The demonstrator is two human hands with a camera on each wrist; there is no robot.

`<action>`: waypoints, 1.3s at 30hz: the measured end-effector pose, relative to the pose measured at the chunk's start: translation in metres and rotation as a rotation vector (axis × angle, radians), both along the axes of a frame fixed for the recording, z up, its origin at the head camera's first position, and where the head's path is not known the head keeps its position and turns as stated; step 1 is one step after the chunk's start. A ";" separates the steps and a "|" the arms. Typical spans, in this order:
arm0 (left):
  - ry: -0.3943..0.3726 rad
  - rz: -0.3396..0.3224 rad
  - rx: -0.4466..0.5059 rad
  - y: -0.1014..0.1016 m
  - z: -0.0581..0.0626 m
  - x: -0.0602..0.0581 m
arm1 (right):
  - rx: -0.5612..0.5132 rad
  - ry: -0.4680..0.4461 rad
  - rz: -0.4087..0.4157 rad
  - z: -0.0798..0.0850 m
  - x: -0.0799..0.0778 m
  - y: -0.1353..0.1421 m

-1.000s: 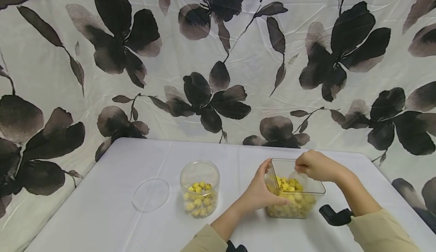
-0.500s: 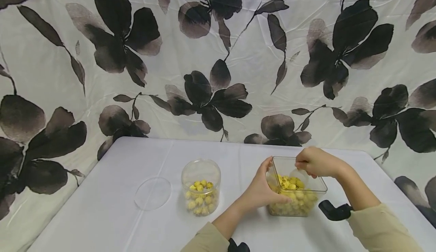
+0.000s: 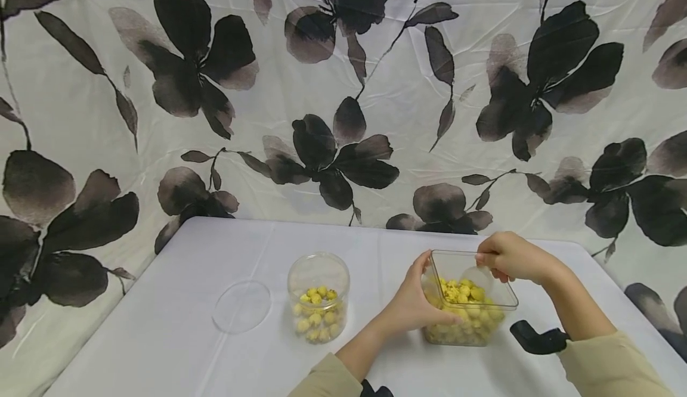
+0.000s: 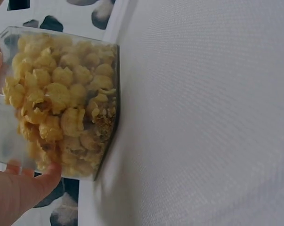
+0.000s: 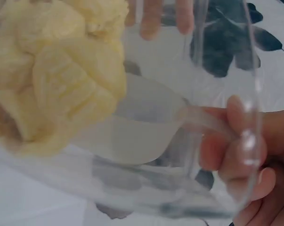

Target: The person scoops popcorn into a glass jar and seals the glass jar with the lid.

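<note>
In the head view, my left hand (image 3: 410, 304) grips a clear square tub (image 3: 473, 307) from its left side, thumb across the front wall. Yellow popcorn (image 4: 59, 101) fills much of the tub, with small crumbs toward its bottom. My right hand (image 3: 512, 258) is at the tub's far right rim. The right wrist view shows its fingers pinching the handle of a translucent spoon (image 5: 144, 125); the broad bowl is inside the tub, up against the popcorn. Left of the tub stands a clear round jar (image 3: 318, 275), partly filled with popcorn balls.
A clear round lid (image 3: 241, 306) lies flat on the white-covered table (image 3: 161, 349), left of the jar. Behind the table hangs a white cloth (image 3: 257, 111) printed with dark flowers. Black wrist mounts (image 3: 538, 337) sit by both sleeves.
My right hand and the spoon have shifted slightly to the right along the tub's rim. My left hand keeps its hold on the tub; the jar and lid stay in place.
</note>
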State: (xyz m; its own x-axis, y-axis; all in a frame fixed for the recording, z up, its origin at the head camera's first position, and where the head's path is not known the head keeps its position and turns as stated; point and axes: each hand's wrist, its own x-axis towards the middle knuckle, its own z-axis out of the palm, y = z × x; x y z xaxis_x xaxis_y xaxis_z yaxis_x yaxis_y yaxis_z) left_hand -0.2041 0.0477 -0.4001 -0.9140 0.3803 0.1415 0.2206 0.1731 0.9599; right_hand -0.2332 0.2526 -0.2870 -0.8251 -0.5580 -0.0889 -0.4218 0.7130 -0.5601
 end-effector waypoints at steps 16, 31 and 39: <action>0.002 0.004 -0.006 0.000 -0.001 0.001 | -0.053 -0.031 -0.075 -0.011 0.001 0.001; -0.020 0.003 -0.006 0.001 -0.002 0.001 | -0.092 -0.066 -0.124 -0.012 0.005 0.006; -0.009 0.008 -0.002 0.001 -0.003 0.000 | -0.120 -0.066 -0.125 -0.013 0.006 0.010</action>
